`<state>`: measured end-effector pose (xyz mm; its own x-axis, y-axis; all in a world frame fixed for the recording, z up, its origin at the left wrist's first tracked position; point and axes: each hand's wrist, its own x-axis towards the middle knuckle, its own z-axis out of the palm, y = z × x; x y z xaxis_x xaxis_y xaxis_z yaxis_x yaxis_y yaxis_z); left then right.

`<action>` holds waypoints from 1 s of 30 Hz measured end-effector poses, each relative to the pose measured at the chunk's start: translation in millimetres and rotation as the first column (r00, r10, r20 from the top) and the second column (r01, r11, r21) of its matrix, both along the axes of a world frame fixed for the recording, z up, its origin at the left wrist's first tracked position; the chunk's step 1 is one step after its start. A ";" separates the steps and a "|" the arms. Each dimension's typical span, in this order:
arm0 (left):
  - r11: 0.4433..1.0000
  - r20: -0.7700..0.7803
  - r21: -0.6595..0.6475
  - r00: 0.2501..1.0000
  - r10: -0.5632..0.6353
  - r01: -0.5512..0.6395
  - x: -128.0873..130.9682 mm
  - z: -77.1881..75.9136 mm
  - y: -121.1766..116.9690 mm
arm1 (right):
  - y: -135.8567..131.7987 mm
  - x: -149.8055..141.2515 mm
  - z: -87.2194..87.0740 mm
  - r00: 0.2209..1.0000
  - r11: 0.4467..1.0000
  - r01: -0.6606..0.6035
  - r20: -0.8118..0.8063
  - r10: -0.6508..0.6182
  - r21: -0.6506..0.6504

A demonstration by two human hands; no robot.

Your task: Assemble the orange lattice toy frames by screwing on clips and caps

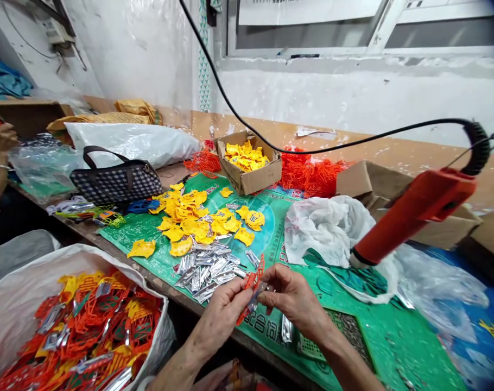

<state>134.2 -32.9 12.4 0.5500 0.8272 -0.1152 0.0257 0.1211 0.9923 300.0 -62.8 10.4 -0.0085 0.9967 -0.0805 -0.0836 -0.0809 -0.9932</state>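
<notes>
My left hand (226, 301) is closed on an orange-red openwork plastic piece (254, 279), held tilted above the table's near edge. Close against its right side is my right hand (290, 293), with thumb and fingers pinched together; what they grip is hidden. Just beyond my hands lies a loose heap of shiny metal strips (210, 269). Yellow plastic pieces (190, 217) are piled behind the strips. A green tray (340, 336) of small dark parts is partly covered by my right forearm.
A red electric screwdriver (418, 214) hangs on a black cable at right. Beside it lies a white plastic bag (328, 222). A cardboard box (259, 179) holds yellow pieces. At lower left, a white sack (149, 288) contains assembled red and yellow pieces. Another person's hand (1, 137) shows far left.
</notes>
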 end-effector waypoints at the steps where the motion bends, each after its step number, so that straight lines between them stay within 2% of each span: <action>1: 1.000 -0.014 0.013 1.000 -0.004 0.004 0.8 -0.5 -1.5 | -4.1 -0.1 -2.0 0.999 1.000 0.025 -0.034 -0.025 0.006; 5: 0.985 -0.072 0.170 0.997 -0.017 0.029 1.8 -0.5 -5.2 | -18.8 1.3 -6.1 0.987 0.993 0.107 -0.128 -0.101 0.044; 8: 0.934 -0.117 0.349 0.993 -0.030 0.069 0.9 -1.1 -5.7 | -27.8 5.4 -6.8 0.989 0.988 0.111 -0.112 -0.099 0.106; 10: 0.871 -0.148 0.478 0.988 -0.050 0.116 -0.1 -2.4 -5.2 | -33.0 8.7 -7.1 0.992 0.976 0.121 -0.064 -0.111 0.181; 12: 0.778 -0.175 0.604 0.981 -0.079 0.171 -1.0 -3.6 -4.6 | -38.0 11.3 -7.4 0.989 0.950 0.137 0.022 -0.149 0.282; 16: 0.584 -0.227 0.770 0.966 -0.123 0.255 -2.4 -1.7 -5.0 | -48.0 13.4 -9.8 0.955 0.858 0.130 0.171 -0.244 0.498; 20: 0.423 -0.329 0.829 0.931 -0.160 0.366 -3.5 5.0 -8.0 | -60.4 12.9 -15.6 0.933 0.781 0.140 0.184 -0.311 0.609; 24: 0.277 -0.399 0.849 0.890 -0.220 0.449 -2.3 12.9 -11.4 | -72.5 12.4 -20.5 0.935 0.742 0.178 0.123 -0.332 0.646; 26: 0.245 -0.412 0.850 0.878 -0.244 0.466 -0.3 15.9 -12.6 | -76.8 12.6 -21.6 0.935 0.737 0.184 0.115 -0.335 0.651; 30: 0.259 -0.429 0.829 0.860 -0.276 0.496 4.2 17.6 -14.4 | -81.4 12.3 -22.3 0.928 0.724 0.200 0.109 -0.356 0.661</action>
<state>138.4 -47.3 30.0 0.8971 0.1689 0.4083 -0.0348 -0.8941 0.4464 312.3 -144.2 -11.9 0.2163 0.7720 0.5976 0.2180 0.5585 -0.8004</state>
